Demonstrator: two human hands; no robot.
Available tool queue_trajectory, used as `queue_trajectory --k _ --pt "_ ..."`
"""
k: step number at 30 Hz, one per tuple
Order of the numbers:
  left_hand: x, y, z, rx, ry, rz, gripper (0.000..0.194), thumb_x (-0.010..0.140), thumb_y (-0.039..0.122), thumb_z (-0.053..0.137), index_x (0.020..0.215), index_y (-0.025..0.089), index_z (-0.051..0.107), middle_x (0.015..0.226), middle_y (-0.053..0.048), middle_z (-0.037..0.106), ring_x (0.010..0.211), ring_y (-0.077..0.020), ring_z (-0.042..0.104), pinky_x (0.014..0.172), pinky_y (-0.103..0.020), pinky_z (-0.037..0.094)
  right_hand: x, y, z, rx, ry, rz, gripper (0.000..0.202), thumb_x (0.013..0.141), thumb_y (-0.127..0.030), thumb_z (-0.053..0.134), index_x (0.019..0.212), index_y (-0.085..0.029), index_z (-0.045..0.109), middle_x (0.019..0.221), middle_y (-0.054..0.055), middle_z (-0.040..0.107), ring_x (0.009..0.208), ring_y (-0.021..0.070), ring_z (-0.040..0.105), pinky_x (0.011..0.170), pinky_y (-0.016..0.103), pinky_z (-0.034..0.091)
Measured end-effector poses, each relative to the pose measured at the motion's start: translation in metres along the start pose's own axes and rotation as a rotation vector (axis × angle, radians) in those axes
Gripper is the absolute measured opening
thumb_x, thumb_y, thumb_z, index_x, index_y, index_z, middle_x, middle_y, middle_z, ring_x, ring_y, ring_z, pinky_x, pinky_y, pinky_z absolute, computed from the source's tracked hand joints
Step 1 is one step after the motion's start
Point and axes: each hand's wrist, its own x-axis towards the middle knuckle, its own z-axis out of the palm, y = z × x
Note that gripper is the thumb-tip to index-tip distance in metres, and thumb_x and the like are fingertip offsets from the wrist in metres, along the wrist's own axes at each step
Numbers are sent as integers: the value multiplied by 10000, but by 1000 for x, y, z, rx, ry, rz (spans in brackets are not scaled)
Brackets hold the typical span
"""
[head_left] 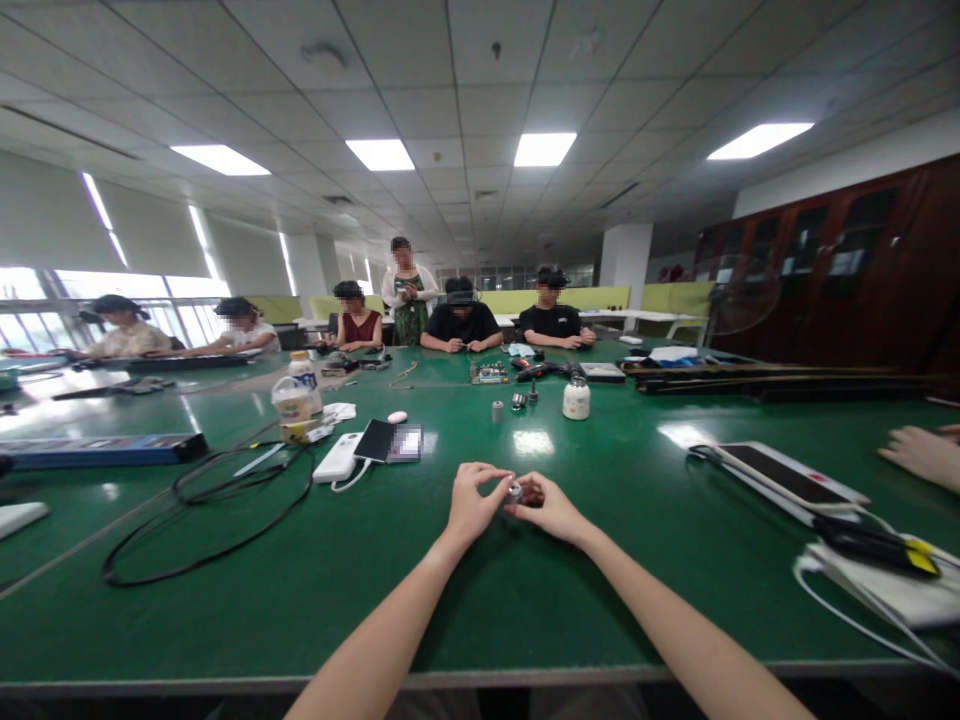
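Observation:
Between my two hands, over the green table (360,600), is a small silvery metal part (514,491). My left hand (478,502) pinches it from the left with thumb and fingertips. From the right, my right hand (551,507) closes its curled fingers and thumb on the same part. Farther up the table stand a grey metal cylinder (497,411), a small metal piece (518,402) and a dark upright fitting (533,391). A white jar (576,398) is to their right.
Left are a white power bank (339,457), a phone (377,440), a looped black cable (202,575) and a drink cup (291,403). Right are a tablet-like device (787,475) and another person's hand (924,455). Several people are across the table.

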Motion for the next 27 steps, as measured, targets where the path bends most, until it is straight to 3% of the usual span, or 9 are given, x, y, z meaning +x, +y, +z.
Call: queue_trajectory --k 7,12,19,27 --pt "-4 -25 0 120 -28 -222 257 964 305 586 1193 188 601 1233 -84 617 1022 -222 641 869 -428 549 -1 -4 0 -13 13 14 246 951 -284 616 1158 -152 606 1134 68 653 947 211 666 822 411 565" --pt "-10 -32 4 145 -67 -270 268 961 303 591 1201 185 596 1238 -85 614 1030 -226 639 871 -434 548 -2 -7 1 -14 9 18 242 950 -282 616 1154 -150 608 1127 67 655 942 210 667 818 409 567" --pt "-4 -23 0 105 -12 -204 259 963 305 589 1193 187 601 1238 -84 615 1032 -225 637 877 -434 545 -2 -5 1 -17 15 13 246 951 -284 615 1158 -151 606 1133 68 653 945 210 666 818 410 566" --pt "0 1 -3 -45 -2 11 255 960 305 594 1183 182 607 1231 -82 621 1036 -227 638 885 -438 541 -1 -3 2 5 8 5 254 952 -288 614 1166 -152 602 1140 70 650 944 211 666 815 408 568"
